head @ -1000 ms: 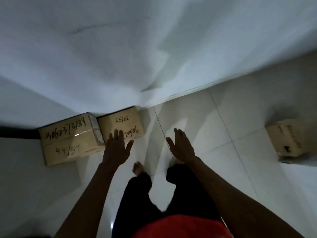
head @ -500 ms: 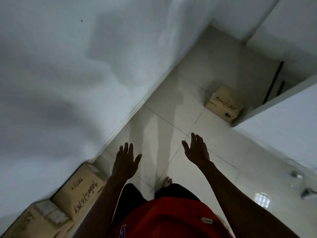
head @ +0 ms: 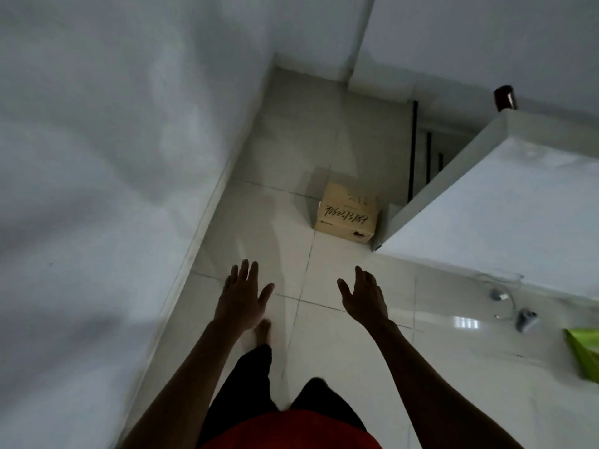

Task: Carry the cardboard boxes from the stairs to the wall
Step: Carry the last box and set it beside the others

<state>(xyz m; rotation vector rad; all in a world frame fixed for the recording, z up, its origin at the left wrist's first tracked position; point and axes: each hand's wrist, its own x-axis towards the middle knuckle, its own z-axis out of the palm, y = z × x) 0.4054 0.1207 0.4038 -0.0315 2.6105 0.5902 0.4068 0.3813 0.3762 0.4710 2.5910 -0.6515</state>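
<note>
Cardboard box [head: 348,212] on floor, well ahead of empty hands [head: 304,294].

Home hallway – glossy white floor tiles [head: 356,367], plain white wall [head: 113,157], stairwell opening [head: 428,157].

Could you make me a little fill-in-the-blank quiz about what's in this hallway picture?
1. Both the left hand and the right hand are open and hold ____.
2. The cardboard box sits on the tiled ____.
3. The writing on the box is in ____ ink.
4. The object at the right edge is ____ in colour.

Missing words: nothing; floor; black; green.
</note>
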